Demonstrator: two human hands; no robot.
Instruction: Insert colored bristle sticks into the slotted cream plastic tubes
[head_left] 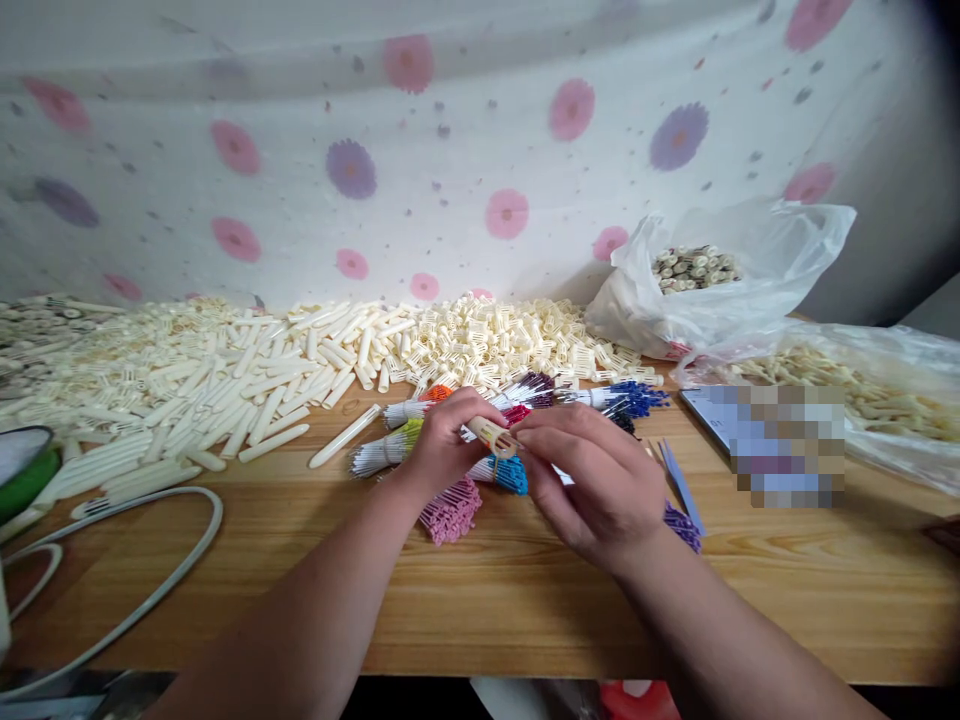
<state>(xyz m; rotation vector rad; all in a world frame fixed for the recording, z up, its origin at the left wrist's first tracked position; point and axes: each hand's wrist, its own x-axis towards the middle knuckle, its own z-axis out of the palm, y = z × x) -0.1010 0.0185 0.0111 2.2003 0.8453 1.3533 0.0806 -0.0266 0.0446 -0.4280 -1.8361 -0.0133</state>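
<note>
My left hand (pixel 448 440) is closed around a cream pen barrel (pixel 487 434), whose open end faces right and shows thin coloured parts inside. At that end, the fingers of my right hand (pixel 600 480) are pinched together; whatever they grip is hidden. Bundles of thin white pen refills with coloured tips lie under and around both hands. Among them are a pink bundle (pixel 451 512), a light blue bundle (pixel 510 474), a yellow-green bundle (pixel 384 452) and a dark blue bundle (pixel 637 398). Purple refills (pixel 681 526) show partly behind my right wrist.
Loose cream barrels (pixel 277 385) and short slotted cream parts (pixel 502 335) are heaped along the back. Bluish tweezers (pixel 681 485) lie right of my hand, near a phone (pixel 709 420). Plastic bags (pixel 637 290) of parts stand back right. A white cable (pixel 214 530) loops at left.
</note>
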